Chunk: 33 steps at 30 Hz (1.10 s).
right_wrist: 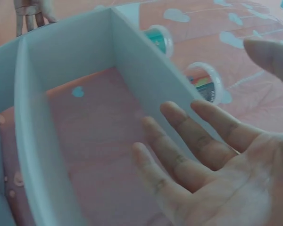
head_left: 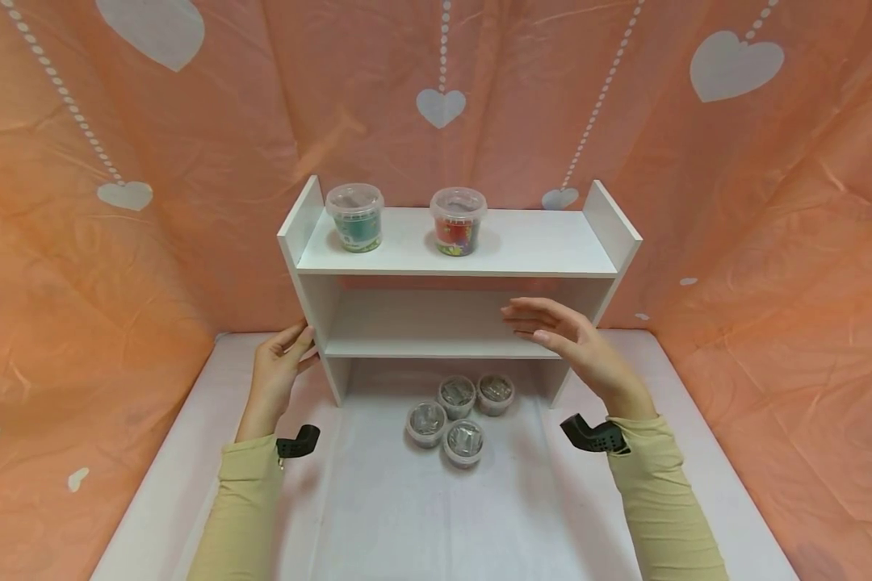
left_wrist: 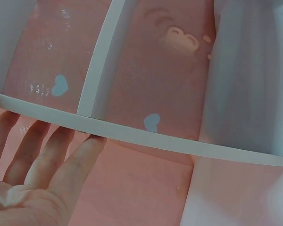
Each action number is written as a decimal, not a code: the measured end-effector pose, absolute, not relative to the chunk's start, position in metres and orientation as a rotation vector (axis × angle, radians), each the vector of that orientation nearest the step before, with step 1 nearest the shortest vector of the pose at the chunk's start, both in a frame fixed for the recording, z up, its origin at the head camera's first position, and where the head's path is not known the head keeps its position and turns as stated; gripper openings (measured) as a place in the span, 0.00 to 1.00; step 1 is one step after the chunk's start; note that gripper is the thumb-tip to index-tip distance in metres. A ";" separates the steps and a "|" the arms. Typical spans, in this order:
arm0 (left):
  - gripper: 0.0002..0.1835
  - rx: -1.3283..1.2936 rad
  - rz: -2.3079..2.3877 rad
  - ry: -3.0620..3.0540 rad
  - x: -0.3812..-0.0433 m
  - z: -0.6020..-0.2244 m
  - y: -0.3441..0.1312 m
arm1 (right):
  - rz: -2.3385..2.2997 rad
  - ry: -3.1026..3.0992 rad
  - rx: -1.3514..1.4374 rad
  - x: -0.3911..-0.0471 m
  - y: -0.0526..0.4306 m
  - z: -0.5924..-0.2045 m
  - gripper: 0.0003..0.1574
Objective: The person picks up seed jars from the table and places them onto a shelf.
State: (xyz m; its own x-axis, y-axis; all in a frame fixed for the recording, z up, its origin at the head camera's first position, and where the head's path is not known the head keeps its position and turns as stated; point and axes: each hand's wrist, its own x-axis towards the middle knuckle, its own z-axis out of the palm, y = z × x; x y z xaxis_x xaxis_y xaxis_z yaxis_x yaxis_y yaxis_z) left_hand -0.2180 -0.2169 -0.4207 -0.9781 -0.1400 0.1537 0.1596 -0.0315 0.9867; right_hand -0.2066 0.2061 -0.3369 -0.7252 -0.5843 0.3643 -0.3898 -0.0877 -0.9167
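A white shelf unit [head_left: 436, 343] with two boards stands at the back. On its top board are a clear-lidded tub with green contents [head_left: 359, 226] and another with red contents [head_left: 455, 234]. My left hand [head_left: 277, 367] touches the outer face of the left side panel [left_wrist: 179, 143] with its fingertips; the left wrist view shows those fingers extended. In front of the right part of the middle board, my right hand [head_left: 570, 335] hovers with fingers extended and nothing in them. The right wrist view shows its palm [right_wrist: 240, 183] beside the shelf.
Several small lidded tubs with greyish contents [head_left: 463, 442] are grouped on the white tabletop [head_left: 385, 516] below the shelf's front. An orange cloth with white hearts [head_left: 378, 121] hangs behind and on both sides. Each wrist wears a black camera mount [head_left: 594, 434].
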 end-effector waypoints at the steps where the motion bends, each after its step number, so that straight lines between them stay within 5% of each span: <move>1: 0.29 -0.019 -2.116 -2.030 -0.218 -0.421 -0.217 | -1.918 2.006 -1.094 -0.207 0.205 -0.339 0.27; 33: 0.29 0.015 -2.102 -2.062 -0.218 -0.419 -0.217 | -1.840 1.848 -0.977 -0.207 0.210 -0.441 0.28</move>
